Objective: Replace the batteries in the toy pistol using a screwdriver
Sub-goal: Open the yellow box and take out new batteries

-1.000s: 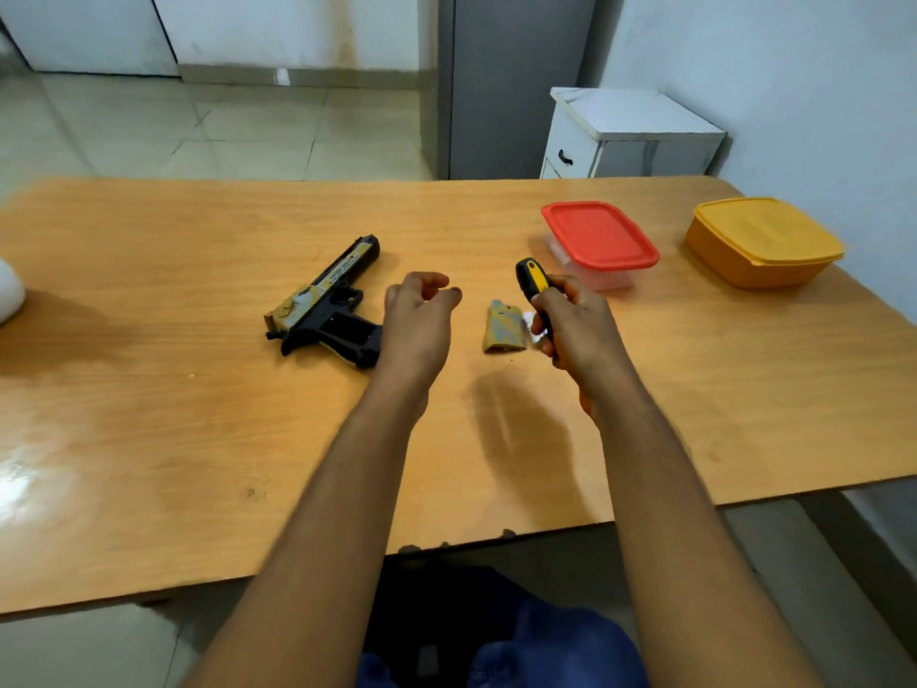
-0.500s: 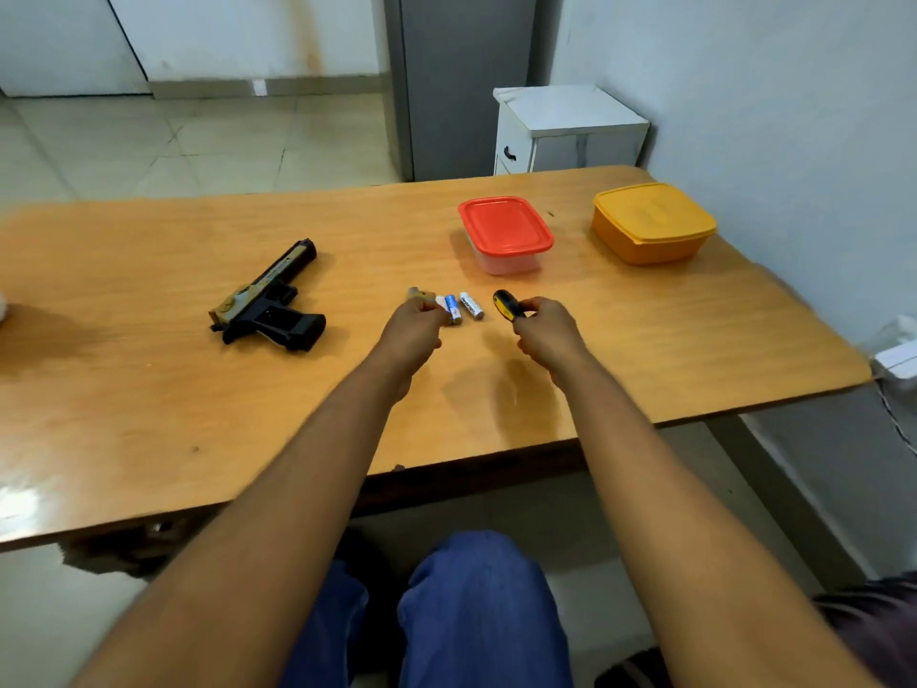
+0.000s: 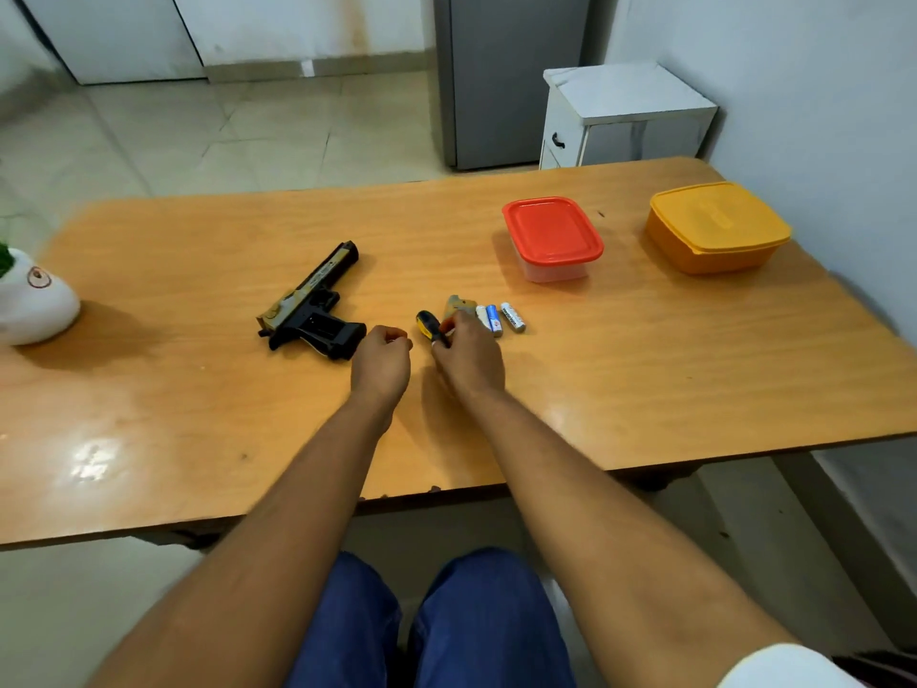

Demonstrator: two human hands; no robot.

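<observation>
From the head camera, looking down over both forearms, a wooden surface (image 3: 645, 369) carries everything. The toy pistol (image 3: 311, 310) lies on its side left of centre, barrel pointing away and to the right, its black grip toward the person, and nothing touches it. The left hand (image 3: 381, 362) hovers just right of the grip, fingers curled into a loose fist with nothing visible in it; it lies close to the grip, though whether it touches cannot be told. The right hand (image 3: 469, 360) sits just beside it and grips the screwdriver (image 3: 430, 329) by its yellow and black handle, which pokes out above the knuckles and leans left; the shaft is hidden by the fingers. Just beyond that hand lies a small tan cover piece (image 3: 459, 306), partly hidden by the fingertips, and right of it three batteries (image 3: 498, 318) lie side by side in a short row, the rightmost slightly apart from the other two. Farther back on the right stand a clear container with a red lid (image 3: 552, 238) and, well apart near the wall, an orange container (image 3: 717, 228) with its lid on. At the far left edge rests a white pot (image 3: 34, 305) with a bit of green showing. Behind the surface stand a white cabinet (image 3: 625, 116) and a grey upright panel (image 3: 511, 77) on a tiled floor (image 3: 198, 136). Blue trousers (image 3: 431, 623) show below the near edge.
</observation>
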